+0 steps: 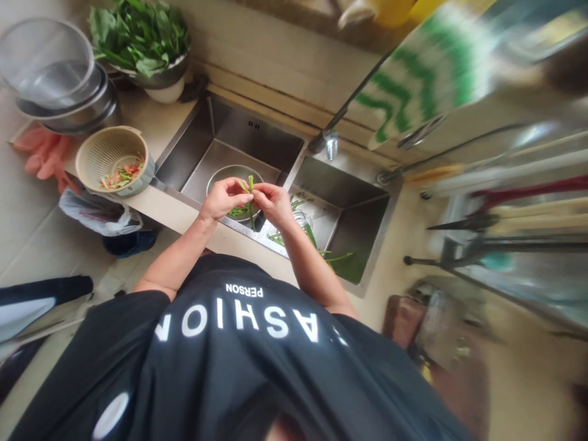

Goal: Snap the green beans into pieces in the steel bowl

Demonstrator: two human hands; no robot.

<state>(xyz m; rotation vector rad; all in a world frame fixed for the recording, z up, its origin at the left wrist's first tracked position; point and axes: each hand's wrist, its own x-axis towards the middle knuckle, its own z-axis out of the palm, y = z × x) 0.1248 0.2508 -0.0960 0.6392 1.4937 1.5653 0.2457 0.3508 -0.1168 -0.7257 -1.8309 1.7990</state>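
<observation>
Both of my hands meet over the edge of a double steel sink (321, 177). My left hand (223, 197) and my right hand (274, 202) pinch the same green vegetable stem (250, 197), which stands upright between the fingertips and hangs down below them. Under the hands, in the left basin, sits a round metal bowl (225, 174) with a few cut green pieces in it. More green stems (321, 248) lie in the right basin.
A beige colander (108, 153) with red and green scraps stands on the counter at left, beside stacked metal bowls (68, 104) and a pot of leafy greens (142, 37). The tap (328, 144) rises behind the sink. A striped cloth (427, 67) hangs at upper right.
</observation>
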